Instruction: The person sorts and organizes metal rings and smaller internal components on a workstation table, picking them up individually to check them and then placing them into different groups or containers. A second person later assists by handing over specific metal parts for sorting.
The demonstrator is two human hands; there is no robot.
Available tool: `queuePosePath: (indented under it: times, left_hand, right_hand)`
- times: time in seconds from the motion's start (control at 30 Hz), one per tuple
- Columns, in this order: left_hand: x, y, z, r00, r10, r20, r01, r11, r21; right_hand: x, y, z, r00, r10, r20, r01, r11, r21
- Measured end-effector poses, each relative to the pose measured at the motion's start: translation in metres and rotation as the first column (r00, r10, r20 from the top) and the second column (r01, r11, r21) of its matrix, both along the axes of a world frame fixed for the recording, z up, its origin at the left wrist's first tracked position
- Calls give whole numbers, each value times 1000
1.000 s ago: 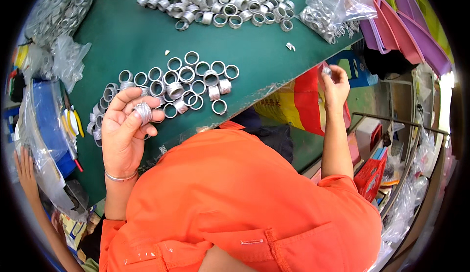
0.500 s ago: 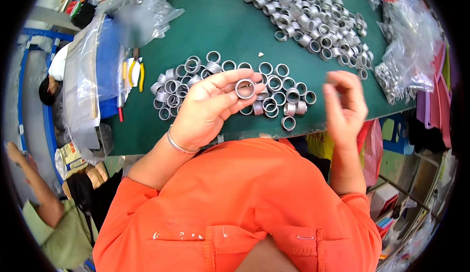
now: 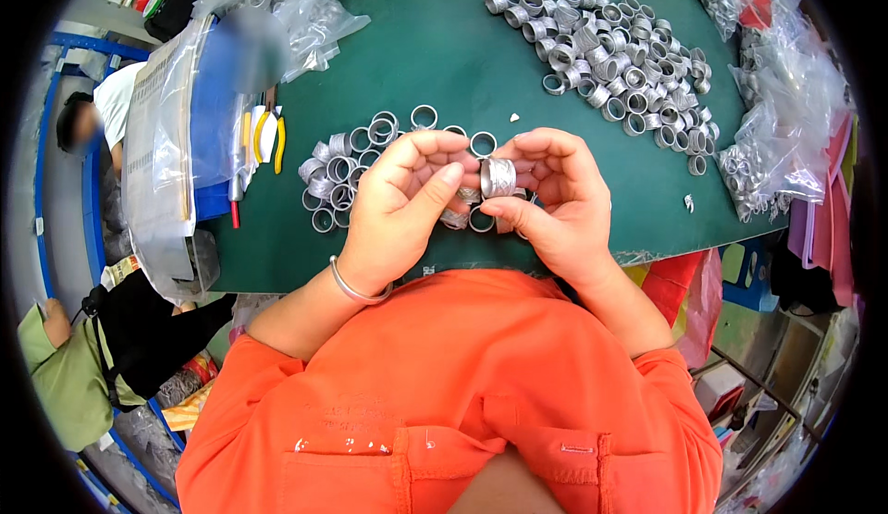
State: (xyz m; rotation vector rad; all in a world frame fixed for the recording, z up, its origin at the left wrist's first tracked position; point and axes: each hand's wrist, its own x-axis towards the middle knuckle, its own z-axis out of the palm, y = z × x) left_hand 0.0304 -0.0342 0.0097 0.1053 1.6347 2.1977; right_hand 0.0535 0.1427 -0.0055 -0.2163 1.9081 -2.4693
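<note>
A silvery metal ring (image 3: 498, 178) with a patterned outer band is held up in front of my chest. My right hand (image 3: 564, 204) grips it, the thumb below and the fingers behind. On its left side, my left hand (image 3: 402, 204) is loosely curled, thumb apart from the index finger, fingertips close to the ring's rim; whether they touch it I cannot tell. Beneath and behind both hands lies a near group of similar rings (image 3: 341, 170), partly hidden by them. A larger heap of rings (image 3: 606, 56) is spread over the far right of the table.
The green table (image 3: 425, 51) carries yellow-handled pliers (image 3: 279, 144) on the left and clear plastic bags (image 3: 319, 28) behind them. At right is a bag of metal parts (image 3: 754, 167). A small silvery scrap (image 3: 688, 203) lies near the right edge. Two other people are at left.
My right hand has come in from the right and now grips the ring, previously pinched by my left hand. The left hand's pinch has loosened. The view has shifted slightly.
</note>
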Motion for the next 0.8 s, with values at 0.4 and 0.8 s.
queuePosePath:
  times: [0.4,0.8]
  left_hand:
    - [-4,7,3,997,-77,24,75,994,79]
    - [1,22,6,991,-132,-6,132,990,52]
  right_hand:
    - [-2,3,-1,989,-47,-140,79,968,239]
    - [8,17,-1,976,-30,-216,73,978,194]
